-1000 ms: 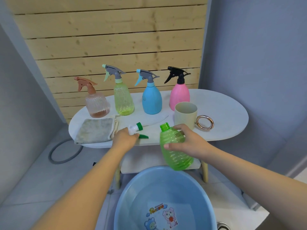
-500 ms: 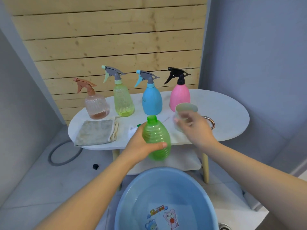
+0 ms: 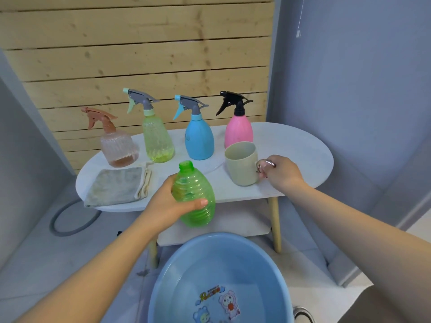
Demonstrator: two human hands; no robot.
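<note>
In the head view, two hands are working in front of one white oval table (image 3: pixel 303 155), which is filling the middle of the frame. The left hand (image 3: pixel 166 207) is gripping one green bottle (image 3: pixel 194 197) at centre frame, with the fingers wrapped round its ribbed body and the thumb lying across the front. The bottle is being held nearly upright, tipped a little to the left, with its neck uncapped. It is hanging in front of the table's near edge and above the far rim of one blue basin (image 3: pixel 163 287), which is sitting at the bottom of the frame. To the right of centre, the right hand (image 3: pixel 283 174) is curling its fingers round the ring handle (image 3: pixel 267 165) of one beige cup (image 3: pixel 241 166), which is standing upright on the table. Four sprayers are standing in a row along the table's far side, against the wooden slats: the orange sprayer (image 3: pixel 117 145) at the left, then the yellow sprayer (image 3: pixel 157 138), the blue sprayer (image 3: pixel 199 139) and the pink sprayer (image 3: pixel 238 131) just behind the cup. One grey cloth (image 3: pixel 116 184) is lying folded on the table's left end. One grey hose loop (image 3: pixel 70 221) is lying on the floor at the lower left.
</note>
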